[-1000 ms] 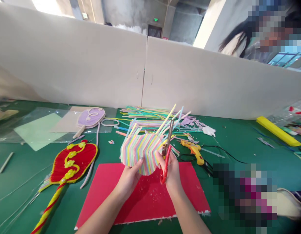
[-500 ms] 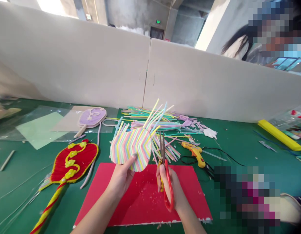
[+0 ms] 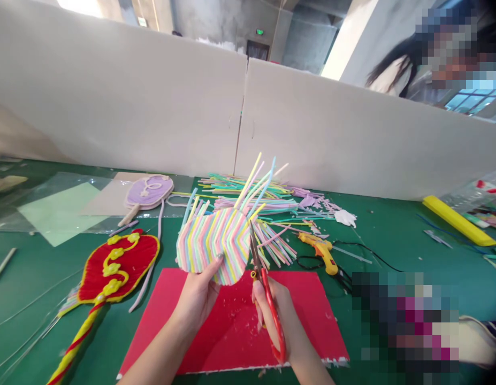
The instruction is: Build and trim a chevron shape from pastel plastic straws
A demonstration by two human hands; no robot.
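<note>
A fan-shaped piece of striped pastel pipe cleaners (image 3: 213, 240) is pinched at its lower edge by my left hand (image 3: 201, 294), thumb on top. Long untrimmed ends stick up from its upper edge. My right hand (image 3: 274, 313) grips red-handled scissors (image 3: 274, 318), their blades pointing up along the piece's right edge. Whether the blades touch the piece I cannot tell. Below both hands lies a red board (image 3: 231, 342) strewn with small clippings.
A red fan with yellow flowers (image 3: 119, 267) and a purple fan (image 3: 149, 191) lie left. Behind are loose pipe cleaners (image 3: 256, 205). A yellow glue gun (image 3: 320, 251) with its cord lies right. A white partition (image 3: 332, 128) stands behind; a person (image 3: 392, 75) is beyond it.
The scissors have moved left to the right edge of the striped piece, and their blades have tilted left. The left hand keeps its hold, with the piece shifted slightly left.
</note>
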